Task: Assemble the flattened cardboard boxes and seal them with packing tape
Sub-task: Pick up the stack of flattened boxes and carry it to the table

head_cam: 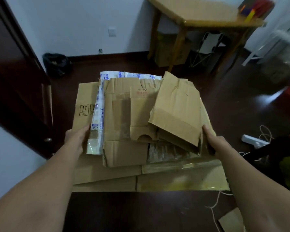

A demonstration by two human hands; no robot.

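Observation:
A stack of flattened cardboard boxes (124, 174) is held out in front of me above the dark floor. My left hand (77, 136) grips the stack's left edge, beside a white printed box (98, 114) with blue marks. My right hand (213, 141) grips the right edge. On top lie a worn brown flattened box (127, 114) with old tape and a smaller folded box (177, 111), tilted at the right. The largest bottom sheet carries shiny tape along its near edge. No roll of packing tape is in sight.
A wooden table (199, 15) stands at the back right with boxes and a folding stool below it. A dark door (15, 72) is at the left, a black bag (56, 64) by the wall. A white power strip (254, 142), cord and string lie at the right; a cardboard scrap (231, 221) lies near.

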